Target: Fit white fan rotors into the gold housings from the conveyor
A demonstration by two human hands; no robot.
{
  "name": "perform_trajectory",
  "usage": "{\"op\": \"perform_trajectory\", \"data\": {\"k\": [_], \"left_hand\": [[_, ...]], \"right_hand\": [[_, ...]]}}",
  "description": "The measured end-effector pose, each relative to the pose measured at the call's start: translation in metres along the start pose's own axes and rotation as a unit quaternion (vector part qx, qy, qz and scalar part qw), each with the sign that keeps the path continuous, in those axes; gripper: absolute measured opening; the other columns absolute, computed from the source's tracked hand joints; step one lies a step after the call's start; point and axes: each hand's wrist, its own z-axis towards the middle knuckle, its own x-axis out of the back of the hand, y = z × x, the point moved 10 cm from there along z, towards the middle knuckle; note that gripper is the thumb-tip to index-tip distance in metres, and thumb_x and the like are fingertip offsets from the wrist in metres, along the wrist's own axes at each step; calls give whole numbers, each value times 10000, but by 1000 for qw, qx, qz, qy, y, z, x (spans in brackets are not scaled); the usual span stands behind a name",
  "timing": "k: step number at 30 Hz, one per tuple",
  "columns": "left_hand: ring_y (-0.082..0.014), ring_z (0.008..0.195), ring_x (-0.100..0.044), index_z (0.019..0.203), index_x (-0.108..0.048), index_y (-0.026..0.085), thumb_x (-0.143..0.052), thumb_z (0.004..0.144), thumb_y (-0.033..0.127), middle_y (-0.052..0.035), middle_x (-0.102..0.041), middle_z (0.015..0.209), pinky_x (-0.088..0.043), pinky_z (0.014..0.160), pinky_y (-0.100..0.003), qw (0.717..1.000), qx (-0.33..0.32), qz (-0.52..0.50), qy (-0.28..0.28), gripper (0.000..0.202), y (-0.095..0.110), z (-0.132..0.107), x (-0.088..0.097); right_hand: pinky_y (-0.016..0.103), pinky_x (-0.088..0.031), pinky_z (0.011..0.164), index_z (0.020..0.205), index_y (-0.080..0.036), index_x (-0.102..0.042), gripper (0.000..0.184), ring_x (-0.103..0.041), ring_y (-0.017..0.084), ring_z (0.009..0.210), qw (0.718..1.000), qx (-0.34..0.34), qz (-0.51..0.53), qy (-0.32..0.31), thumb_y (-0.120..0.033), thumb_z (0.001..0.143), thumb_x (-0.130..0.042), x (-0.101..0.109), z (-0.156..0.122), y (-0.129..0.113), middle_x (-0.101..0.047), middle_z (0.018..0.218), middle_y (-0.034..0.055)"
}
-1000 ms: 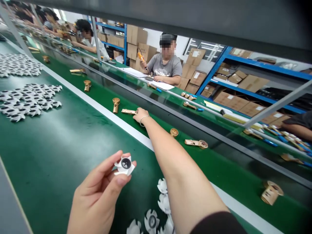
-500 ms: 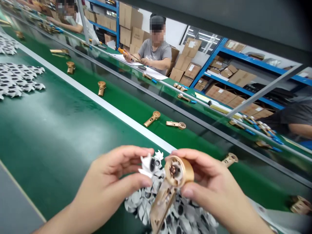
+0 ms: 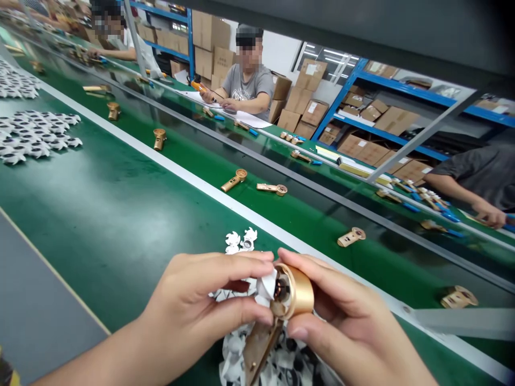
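Note:
Between the thumb and fingers of my left hand (image 3: 213, 295) is a small white fan impeller (image 3: 265, 288), pressed up to the open round head of a gold handheld fan housing (image 3: 302, 292). My right hand (image 3: 341, 316) is closed around that head from the right side. Copper motor windings show inside the head, partly covered by the impeller. The housing's handle slants down toward me. Below it lies a heap of loose white impellers (image 3: 235, 348), partly hidden by my hands. A few more impellers (image 3: 248, 239) lie just beyond my fingers.
Gold housings (image 3: 235, 180) lie spaced along the green conveyor belt (image 3: 193, 155) beyond a white strip. Rows of impellers (image 3: 40, 134) sit at far left. Across the line, a co-worker (image 3: 251, 86) holds an orange tool; another person's arm (image 3: 478, 203) shows at right. A metal post (image 3: 422, 136) slants overhead.
My left hand has moved right, bringing the impeller against the housing's head, which has turned to face left. The gold housings on the belt have shifted relative to the white strip.

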Motion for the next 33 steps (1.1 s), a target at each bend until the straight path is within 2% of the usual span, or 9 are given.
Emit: {"op": "perform_trajectory", "data": {"k": [5, 9, 13, 17, 21, 24, 26, 29, 33], "left_hand": [[-155, 1033, -749, 1140, -729, 303, -820, 791, 190, 40, -794, 1111, -569, 939, -132, 998, -41, 24, -28, 378, 9, 3, -8], [-135, 1036, -747, 1222, -697, 267, -765, 844, 167, 14, -777, 1160, -544, 963, -111, 994, -80, 68, -41, 397, 14, 0, -17], [-134, 1186, -677, 1464, -502, 158, -546, 925, 53, -71, -653, 1380, -502, 1013, -101, 990, -80, 116, -10, 551, 12, -16, -33], [-177, 1347, -549, 1538, -388, 173, -451, 896, -12, -46, -509, 1528, -413, 1148, -190, 992, -60, 108, 38, 671, 3, -34, -46], [-182, 1315, -585, 1540, -387, 144, -459, 856, -35, -66, -529, 1513, -403, 1153, -169, 984, -54, 160, 47, 711, -7, -40, -56], [-177, 1319, -583, 1552, -366, 188, -464, 843, -56, -43, -504, 1533, -415, 1160, -189, 983, -37, 178, 40, 756, -16, -39, -63], [-186, 1326, -577, 1569, -325, 208, -460, 834, -69, -34, -484, 1546, -434, 1161, -223, 984, -44, 171, 24, 797, -16, -40, -66], [-227, 1315, -588, 1602, -223, 225, -475, 832, -3, -41, -461, 1557, -526, 1086, -259, 982, -69, 173, -19, 841, -9, -39, -68], [-227, 1291, -610, 1596, -209, 342, -485, 920, 214, 20, -514, 1522, -573, 1018, -285, 947, -12, 252, -198, 742, -36, -2, -77]], "right_hand": [[216, -571, 959, 1360, -409, -612, 578, -675, 192, 1194, 997, 5, -72, 18, -274, 831, -800, 10, -14, -1, -694, 1315, -14], [217, -523, 1037, 1429, -353, -547, 605, -637, 189, 1249, 973, 83, -214, 26, -309, 866, -765, 11, -23, -11, -651, 1384, -3], [268, -551, 1023, 1497, -271, -454, 628, -648, 224, 1235, 941, 127, -308, 62, -305, 919, -698, 9, -31, -10, -633, 1402, 67], [245, -548, 1016, 1494, -254, -436, 620, -657, 211, 1221, 935, 135, -322, 68, -318, 929, -685, 6, -32, -8, -638, 1395, 73], [164, -588, 891, 1428, -249, -502, 527, -730, 164, 1070, 956, 103, -271, 42, -345, 937, -670, 7, -28, 6, -724, 1259, 37], [264, -592, 948, 1451, -219, -493, 573, -699, 227, 1145, 930, 129, -337, 68, -337, 923, -680, 9, -32, 12, -687, 1320, 84], [314, -572, 997, 1467, -205, -483, 601, -665, 253, 1202, 911, 152, -375, 77, -306, 912, -690, 6, -35, 14, -658, 1361, 105], [265, -581, 963, 1417, -173, -540, 542, -692, 226, 1150, 942, 129, -303, 69, -283, 906, -686, 7, -30, 19, -691, 1305, 110], [285, -634, 794, 1313, -163, -645, 429, -759, 213, 912, 985, -61, -139, 77, -363, 935, -623, 35, -16, 50, -773, 1082, 91]]}}
